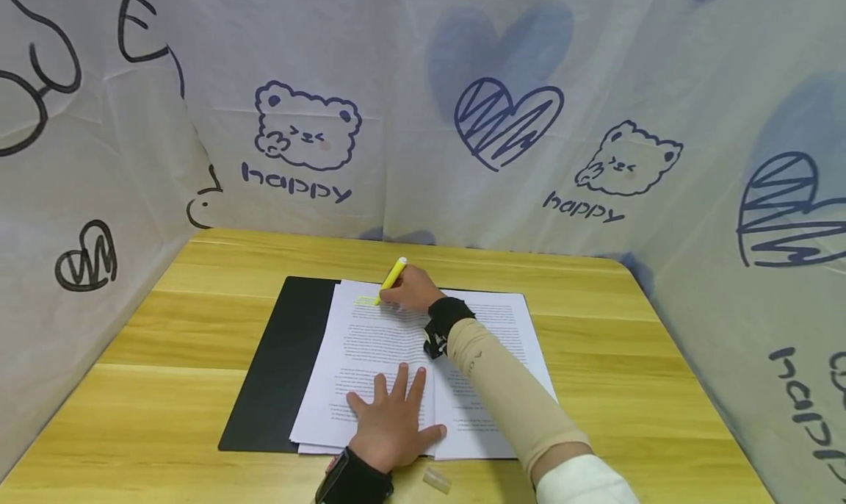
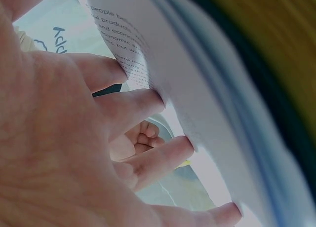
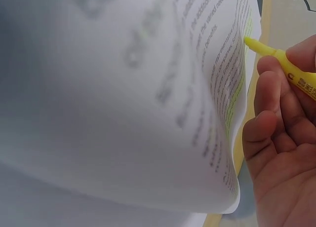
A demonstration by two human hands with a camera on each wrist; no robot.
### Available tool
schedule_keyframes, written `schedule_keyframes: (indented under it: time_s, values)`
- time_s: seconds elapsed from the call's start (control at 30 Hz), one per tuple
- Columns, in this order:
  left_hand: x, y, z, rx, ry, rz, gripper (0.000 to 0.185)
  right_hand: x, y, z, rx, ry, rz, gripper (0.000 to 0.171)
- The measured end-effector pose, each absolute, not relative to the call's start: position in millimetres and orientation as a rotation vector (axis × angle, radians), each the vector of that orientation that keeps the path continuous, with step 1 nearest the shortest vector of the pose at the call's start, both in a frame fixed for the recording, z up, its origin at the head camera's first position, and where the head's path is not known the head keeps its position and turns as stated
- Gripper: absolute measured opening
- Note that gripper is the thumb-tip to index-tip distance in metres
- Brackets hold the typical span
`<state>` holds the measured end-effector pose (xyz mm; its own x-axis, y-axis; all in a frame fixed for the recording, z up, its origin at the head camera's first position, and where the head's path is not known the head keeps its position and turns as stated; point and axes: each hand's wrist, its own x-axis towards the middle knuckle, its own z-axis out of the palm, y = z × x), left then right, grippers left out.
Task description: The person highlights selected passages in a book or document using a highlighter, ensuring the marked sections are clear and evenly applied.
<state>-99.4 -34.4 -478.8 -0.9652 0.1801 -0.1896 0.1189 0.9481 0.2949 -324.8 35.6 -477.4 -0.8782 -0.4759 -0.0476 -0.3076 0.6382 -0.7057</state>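
Observation:
A stack of printed pages [image 1: 370, 357] lies on a black folder [image 1: 284, 364] on the wooden table [image 1: 165, 386]. My left hand [image 1: 394, 416] presses flat on the near part of the pages [image 2: 197, 113], fingers spread. My right hand [image 1: 411, 289] grips a yellow highlighter [image 1: 391, 279] with its tip on the far top lines, where yellow marks show. In the right wrist view the highlighter [image 3: 276, 59] touches the edge of the printed sheet [image 3: 148, 98], held by my right hand [image 3: 281, 138].
A clear highlighter cap [image 1: 437, 479] lies on the table by the near edge. White sheets printed with bears, hearts and "happy" [image 1: 297, 184] wall the table at the back and both sides. Bare wood shows left and right of the folder.

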Motion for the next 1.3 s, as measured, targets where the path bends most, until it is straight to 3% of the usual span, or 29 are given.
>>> schedule_keyframes:
  time_s: [1.3]
  values:
    - [-101.3, -34.5, -482.0, 0.235, 2.906, 0.424, 0.088, -330.7, 53.0, -479.8, -0.596, 2.707, -0.997, 0.016]
